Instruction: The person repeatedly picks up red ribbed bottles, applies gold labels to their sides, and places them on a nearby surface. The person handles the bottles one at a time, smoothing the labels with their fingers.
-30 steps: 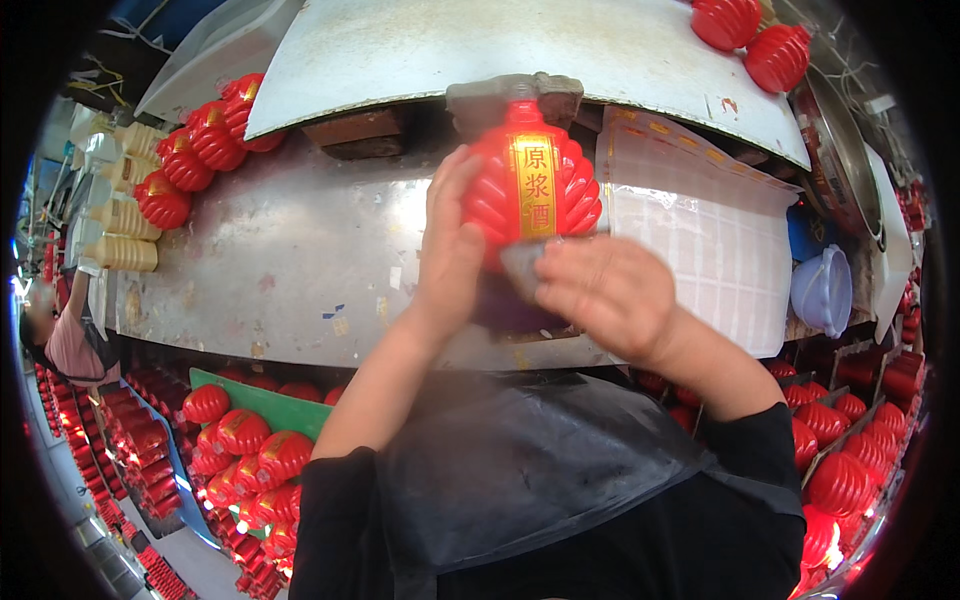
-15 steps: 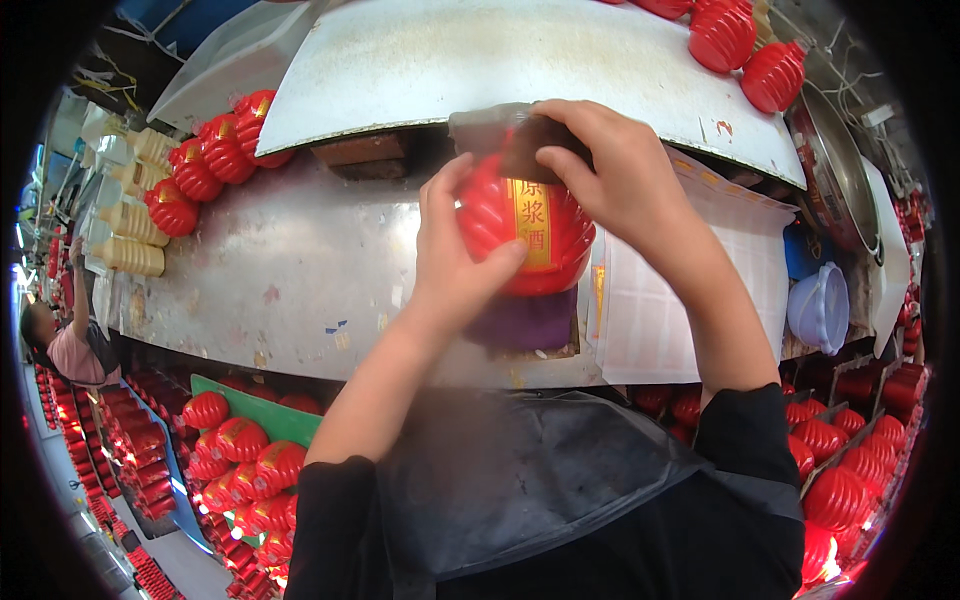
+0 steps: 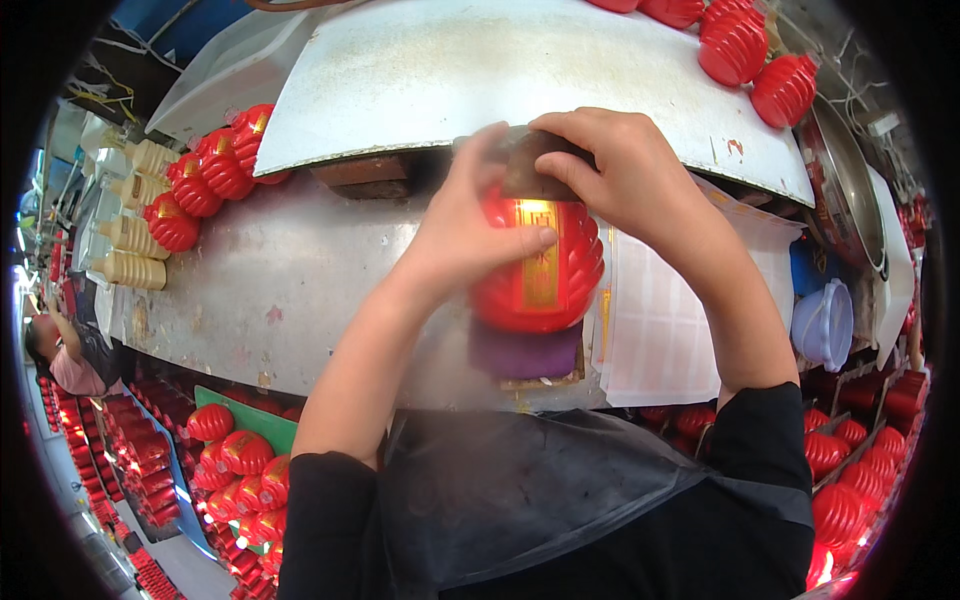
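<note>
A red ribbed bottle (image 3: 582, 270) with a gold label (image 3: 541, 275) lies in front of me, label up, above a purple cloth (image 3: 535, 350). My left hand (image 3: 470, 225) is closed around its left side, thumb pressed across the label; the other fingers are partly blurred near the top. My right hand (image 3: 615, 165) is closed on a dark brown flat piece (image 3: 540, 165), whose kind I cannot make out, held against the bottle's upper end. The bottle's neck is hidden.
A raised white board (image 3: 500, 75) spans the far side of the metal table (image 3: 300, 280). White label sheets (image 3: 665, 310) lie to the right, near a lavender bucket (image 3: 822, 325). Red bottles (image 3: 220, 165) and cream bottles (image 3: 135, 235) line the left. Another person (image 3: 75, 360) is at far left.
The bottle appears slightly lower and farther right in view, and more of its label's lower part shows. My left thumb now lies higher across the label; the dark piece stays in my right hand.
</note>
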Tool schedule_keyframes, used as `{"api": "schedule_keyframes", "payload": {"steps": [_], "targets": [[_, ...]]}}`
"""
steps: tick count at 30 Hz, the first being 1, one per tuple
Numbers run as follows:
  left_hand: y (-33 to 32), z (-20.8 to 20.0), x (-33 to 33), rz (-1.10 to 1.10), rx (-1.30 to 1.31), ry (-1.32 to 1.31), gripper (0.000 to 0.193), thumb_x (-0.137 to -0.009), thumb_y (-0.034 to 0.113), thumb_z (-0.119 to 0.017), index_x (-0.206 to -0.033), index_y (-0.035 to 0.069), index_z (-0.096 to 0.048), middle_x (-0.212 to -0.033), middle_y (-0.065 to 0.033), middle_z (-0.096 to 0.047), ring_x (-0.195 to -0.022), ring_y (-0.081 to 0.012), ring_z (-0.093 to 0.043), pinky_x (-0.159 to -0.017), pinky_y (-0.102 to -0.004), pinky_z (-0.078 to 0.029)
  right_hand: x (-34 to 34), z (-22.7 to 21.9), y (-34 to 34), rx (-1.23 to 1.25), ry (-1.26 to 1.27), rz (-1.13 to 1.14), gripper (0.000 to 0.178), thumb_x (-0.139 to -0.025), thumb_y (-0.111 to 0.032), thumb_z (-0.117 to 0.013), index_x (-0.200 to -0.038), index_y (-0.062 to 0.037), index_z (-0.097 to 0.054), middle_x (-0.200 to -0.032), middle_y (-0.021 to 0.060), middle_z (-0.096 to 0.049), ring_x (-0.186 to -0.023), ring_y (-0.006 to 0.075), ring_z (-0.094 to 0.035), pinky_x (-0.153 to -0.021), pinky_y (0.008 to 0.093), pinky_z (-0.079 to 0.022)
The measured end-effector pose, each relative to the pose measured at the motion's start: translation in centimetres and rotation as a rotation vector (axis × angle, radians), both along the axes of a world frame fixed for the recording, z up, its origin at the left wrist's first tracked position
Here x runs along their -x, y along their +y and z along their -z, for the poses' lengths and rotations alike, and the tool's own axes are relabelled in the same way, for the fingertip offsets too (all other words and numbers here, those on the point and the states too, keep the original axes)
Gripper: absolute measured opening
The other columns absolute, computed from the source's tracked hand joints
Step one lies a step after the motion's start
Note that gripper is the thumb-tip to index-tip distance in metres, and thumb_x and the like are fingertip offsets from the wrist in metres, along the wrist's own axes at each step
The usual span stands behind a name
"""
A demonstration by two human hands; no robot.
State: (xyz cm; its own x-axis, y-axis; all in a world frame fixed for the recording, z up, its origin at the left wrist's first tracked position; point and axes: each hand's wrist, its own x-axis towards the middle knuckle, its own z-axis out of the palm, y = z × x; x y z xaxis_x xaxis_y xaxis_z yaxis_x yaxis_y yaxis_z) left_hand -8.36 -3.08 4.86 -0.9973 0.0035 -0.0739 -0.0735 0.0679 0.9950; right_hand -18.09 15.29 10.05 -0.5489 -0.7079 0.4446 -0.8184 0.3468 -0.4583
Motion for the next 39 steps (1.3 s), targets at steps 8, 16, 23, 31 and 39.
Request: {"api": "schedule_keyframes", "payload": {"steps": [8, 16, 23, 31, 39], "targets": [[1.0, -0.3, -2.0, 0.041, -0.028, 0.156, 0.119, -0.070, 0.030, -0.094, -0.164, 0.007, -0.026, -0.134, -0.0219, -0.062, -0.129, -0.0308, -0.062, -0.109, -0.0416, -0.050, -2.4, -1.5, 2.8, 0.067, -0.064, -0.033, 0.031, -0.086, -0.005, -0.077, -0.117, -0.0031, -0.073, -0.095, 0.0169, -0.075, -0.085, 0.0342, -0.074, -0.076, 0.0388, -0.059], [1.7, -1.6, -2.8, -0.024, 0.047, 0.119, 0.102, -0.071, 0.023, -0.090, -0.158, 0.004, -0.039, -0.126, -0.0190, -0.070, -0.124, -0.0274, -0.066, -0.107, -0.0385, -0.051, -5.1, -1.5, 3.4, -0.016, 0.151, 0.045, 0.038, -0.085, -0.005, -0.081, -0.122, -0.0029, -0.072, -0.096, 0.0144, -0.075, -0.085, 0.0292, -0.075, -0.072, 0.0344, -0.059], [1.6, -1.3, -1.1, -0.079, -0.181, 0.024, 0.064, -0.091, 0.012, -0.078, -0.147, -0.002, -0.051, -0.131, -0.0169, -0.069, -0.121, -0.0209, -0.065, -0.104, -0.0350, -0.053, -5.4, 1.1, 5.4, 0.184, 0.415, -0.038, 0.029, -0.079, 0.003, -0.082, -0.106, -0.0041, -0.075, -0.096, 0.0124, -0.077, -0.084, 0.0282, -0.076, -0.072, 0.0350, -0.060], [1.3, 0.0, -0.2, -0.157, -0.266, -0.032, 0.044, -0.106, 0.011, -0.063, -0.143, -0.006, -0.049, -0.126, -0.0152, -0.070, -0.111, -0.0157, -0.069, -0.097, -0.0308, -0.056, -11.4, 2.6, 5.2, 0.005, 0.274, -0.345, 0.023, -0.083, -0.004, -0.073, -0.106, -0.0072, -0.077, -0.099, 0.0092, -0.078, -0.088, 0.0230, -0.076, -0.075, 0.0358, -0.062], [0.8, 0.1, -1.1, -0.152, -0.341, -0.008, 0.035, -0.111, 0.016, -0.055, -0.140, -0.004, -0.051, -0.123, -0.0110, -0.069, -0.110, -0.0136, -0.067, -0.097, -0.0302, -0.056, -8.4, 1.0, 2.1, 0.148, 0.470, -0.274, 0.021, -0.077, -0.005, -0.076, -0.098, -0.0041, -0.075, -0.099, 0.0105, -0.075, -0.093, 0.0267, -0.075, -0.076, 0.0375, -0.061]]}}
